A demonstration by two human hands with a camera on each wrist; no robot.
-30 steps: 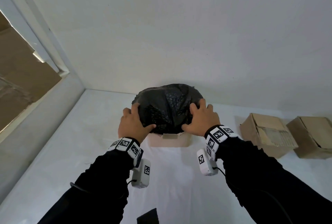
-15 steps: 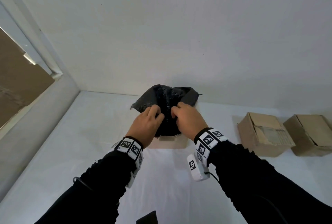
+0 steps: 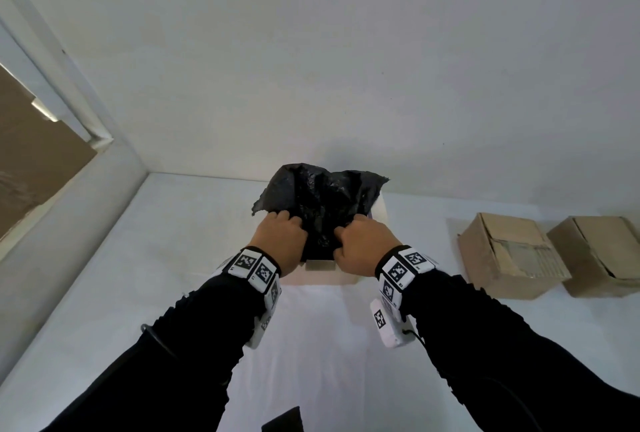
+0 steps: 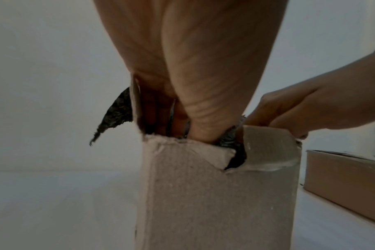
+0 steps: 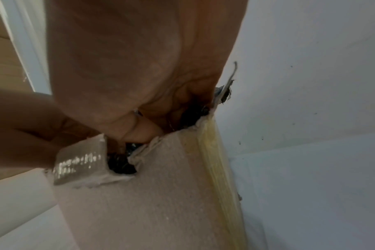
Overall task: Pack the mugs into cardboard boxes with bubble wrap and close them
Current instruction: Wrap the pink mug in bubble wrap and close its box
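Observation:
A pale cardboard box [image 3: 329, 279] stands open at the middle of the white table, against the wall. Crumpled black bubble wrap [image 3: 325, 196] sticks up out of it. No mug shows; the wrap hides what it holds. My left hand [image 3: 280, 234] and right hand [image 3: 360, 241] dip into the box top side by side, fingers and thumbs curled down on the wrap. In the left wrist view a thin edge of wrap [image 4: 116, 115] pokes past the box wall [image 4: 203, 203]. In the right wrist view dark wrap [image 5: 120, 164] shows in a torn notch of the box [image 5: 161, 203].
Two brown cardboard boxes [image 3: 509, 255] [image 3: 602, 255] lie on the table to the right, flaps folded over. A white wall runs right behind the box. A window ledge [image 3: 69, 216] slopes along the left. A dark object [image 3: 284, 421] sits at the near table edge.
My hands slid from the sides of the wrap bundle to its middle and pushed down into the box. The rounded bundle has collapsed, leaving its far edges sticking up.

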